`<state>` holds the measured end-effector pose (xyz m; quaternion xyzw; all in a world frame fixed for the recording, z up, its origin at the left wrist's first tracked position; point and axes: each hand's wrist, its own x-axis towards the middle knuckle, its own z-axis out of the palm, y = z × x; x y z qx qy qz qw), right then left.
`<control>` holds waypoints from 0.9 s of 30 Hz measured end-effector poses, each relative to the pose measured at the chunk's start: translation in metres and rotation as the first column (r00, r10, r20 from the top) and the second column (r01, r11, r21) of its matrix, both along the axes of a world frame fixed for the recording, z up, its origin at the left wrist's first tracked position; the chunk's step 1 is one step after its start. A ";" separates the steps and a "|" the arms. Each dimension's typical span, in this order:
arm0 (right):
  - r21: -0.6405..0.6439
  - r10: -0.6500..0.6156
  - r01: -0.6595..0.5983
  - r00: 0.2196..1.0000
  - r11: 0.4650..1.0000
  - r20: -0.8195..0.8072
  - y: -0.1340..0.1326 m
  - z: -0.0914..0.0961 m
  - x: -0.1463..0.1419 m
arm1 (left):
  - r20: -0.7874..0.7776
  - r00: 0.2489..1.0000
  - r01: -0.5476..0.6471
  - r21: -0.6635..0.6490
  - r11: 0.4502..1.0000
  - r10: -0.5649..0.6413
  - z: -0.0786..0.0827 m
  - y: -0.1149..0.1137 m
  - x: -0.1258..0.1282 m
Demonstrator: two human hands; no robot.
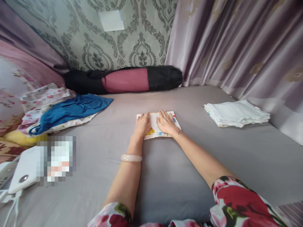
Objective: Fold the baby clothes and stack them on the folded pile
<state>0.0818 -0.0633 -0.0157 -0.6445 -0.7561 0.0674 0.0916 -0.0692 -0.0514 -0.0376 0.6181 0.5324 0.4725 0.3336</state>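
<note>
A folded white cloth (154,121) with colourful printed patches lies flat on the grey bed sheet (165,176). My left hand (142,124) rests palm down on its left part, fingers stretched forward. On its right part lies my right hand (165,122), also flat with the fingers extended. Both hands press on the cloth's upper face without gripping it. A pale bangle (131,158) circles my left wrist. The parts of the cloth under my palms are hidden.
To the right sits a stack of folded white cloths (236,113). A heap with a blue garment (78,108) is at the left. Behind, a black and pink roll bag (125,79) lies along the patterned wall. A white power bank (28,170) with cables is at the near left.
</note>
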 end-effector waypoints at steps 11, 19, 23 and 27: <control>0.029 -0.009 0.010 1.000 1.000 -0.023 0.002 -0.012 0.002 | -0.091 0.996 0.027 0.028 0.999 -0.025 -0.001 -0.001 -0.001; -0.028 -0.012 0.009 0.996 1.000 -0.094 0.002 -0.002 0.022 | -0.048 0.999 0.022 0.038 0.999 -0.020 -0.003 0.001 -0.003; -0.032 -0.063 0.060 0.996 0.998 -0.069 -0.002 0.003 0.039 | -0.028 1.000 0.007 0.027 1.000 -0.006 -0.001 -0.001 -0.003; -0.071 -0.098 0.094 0.994 0.993 -0.045 -0.006 -0.002 0.046 | -0.188 0.982 -0.016 0.078 0.997 0.031 -0.004 0.000 -0.003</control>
